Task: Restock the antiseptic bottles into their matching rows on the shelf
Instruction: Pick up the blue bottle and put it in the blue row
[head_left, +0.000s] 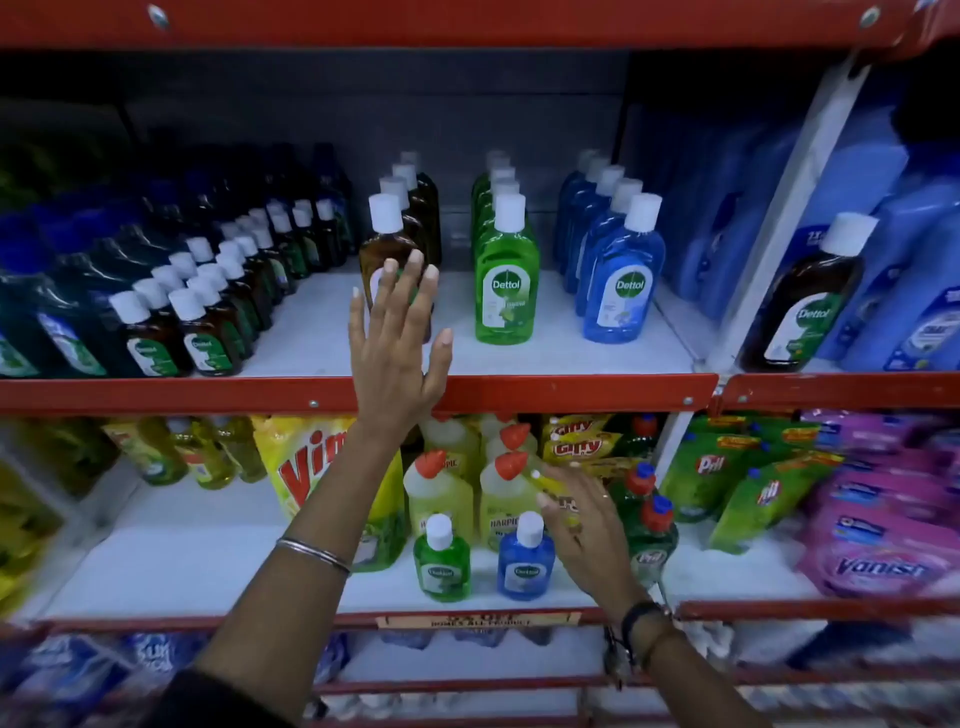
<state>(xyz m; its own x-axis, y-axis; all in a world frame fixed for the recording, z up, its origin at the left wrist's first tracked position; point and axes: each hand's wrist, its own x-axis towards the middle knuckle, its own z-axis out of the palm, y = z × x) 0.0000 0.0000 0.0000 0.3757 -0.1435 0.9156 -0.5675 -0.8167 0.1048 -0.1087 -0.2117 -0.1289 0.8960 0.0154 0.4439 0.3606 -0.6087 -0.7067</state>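
On the upper shelf stand three rows of Dettol bottles: brown, green and blue. My left hand is raised flat in front of the front brown bottle, fingers spread, holding nothing. On the lower shelf stand a small green bottle and a small blue bottle. My right hand hovers open just right of the small blue bottle. A lone brown bottle stands in the right bay among blue packs.
Several small brown bottles and dark green refill packs fill the upper shelf's left. Behind the small bottles stand yellow Harpic bottles, a Vim pouch, Pril bottles and pink Vanish packs. Red shelf rails front each level.
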